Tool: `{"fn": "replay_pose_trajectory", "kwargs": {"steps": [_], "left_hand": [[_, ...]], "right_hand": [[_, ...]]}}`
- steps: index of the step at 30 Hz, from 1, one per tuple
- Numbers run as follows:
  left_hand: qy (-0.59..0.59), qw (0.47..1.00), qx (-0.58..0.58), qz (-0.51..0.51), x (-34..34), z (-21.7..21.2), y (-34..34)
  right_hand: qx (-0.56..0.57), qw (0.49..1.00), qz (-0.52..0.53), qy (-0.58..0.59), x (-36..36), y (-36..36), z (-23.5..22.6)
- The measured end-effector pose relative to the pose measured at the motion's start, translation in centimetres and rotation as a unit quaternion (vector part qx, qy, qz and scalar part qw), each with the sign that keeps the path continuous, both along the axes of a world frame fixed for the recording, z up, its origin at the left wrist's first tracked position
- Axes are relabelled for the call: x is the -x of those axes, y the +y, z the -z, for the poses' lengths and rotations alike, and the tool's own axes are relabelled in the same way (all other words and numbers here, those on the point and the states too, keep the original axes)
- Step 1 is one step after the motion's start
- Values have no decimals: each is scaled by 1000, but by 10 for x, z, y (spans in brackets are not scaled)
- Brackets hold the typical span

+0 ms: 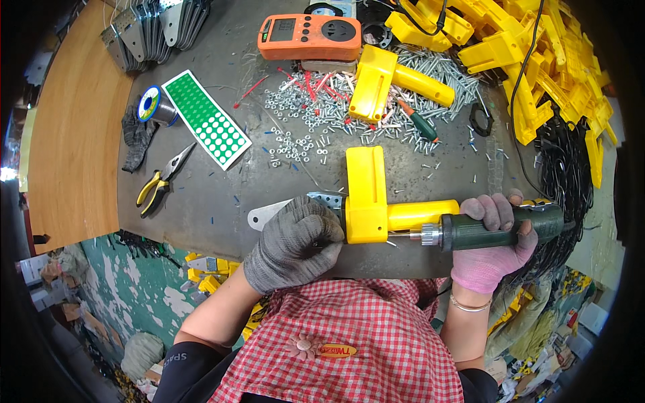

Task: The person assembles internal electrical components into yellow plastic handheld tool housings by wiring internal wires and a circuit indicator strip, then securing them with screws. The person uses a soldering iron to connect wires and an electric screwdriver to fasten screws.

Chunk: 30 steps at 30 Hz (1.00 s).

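In a grey knit glove, my left hand (295, 243) is closed around the metal bracket (266, 215) at the end of a yellow plastic housing (367, 195). The bracket's rounded tip sticks out to the left, and the left fingertips are partly hidden. A round yellow handle extends rightward from the housing. My right hand (489, 267), gloved in pink and grey, wraps around a dark green electric screwdriver (470, 232). Held level, the driver points left, its thin bit reaching the housing's lower right side. Whether a screw sits at the bit's tip cannot be made out.
Behind lie loose screws and nuts (295, 144), another yellow housing (373, 84), a green-handled screwdriver (420, 124) and an orange meter (309, 37). Pliers (161, 181), a green sticker sheet (205, 119) and a wire spool (153, 106) are left. Yellow parts (564, 60) and black cables (564, 158) crowd the right.
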State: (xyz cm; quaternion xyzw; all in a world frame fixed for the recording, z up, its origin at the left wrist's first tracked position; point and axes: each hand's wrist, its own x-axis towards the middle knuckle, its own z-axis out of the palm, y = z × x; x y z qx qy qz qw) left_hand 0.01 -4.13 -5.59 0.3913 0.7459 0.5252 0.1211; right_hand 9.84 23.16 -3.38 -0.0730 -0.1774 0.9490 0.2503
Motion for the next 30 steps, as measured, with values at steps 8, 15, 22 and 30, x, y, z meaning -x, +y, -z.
{"fn": "replay_pose_trajectory", "kwargs": {"steps": [8,15,22,30], "left_hand": [[-7,999,-1,-33,-8,0,3],[23,999,43,-21,-3,-9,4],[-92,954,268,-101,18,-42,-10],[88,967,239,14,-11,-56,8]], "right_hand": [[2,1000,-8,5,-1,-1,0],[-17,1000,-22,3,2,6,5],[-3,994,-17,-105,4,32,-11],[-730,431,125,-515,29,135,-5]]}}
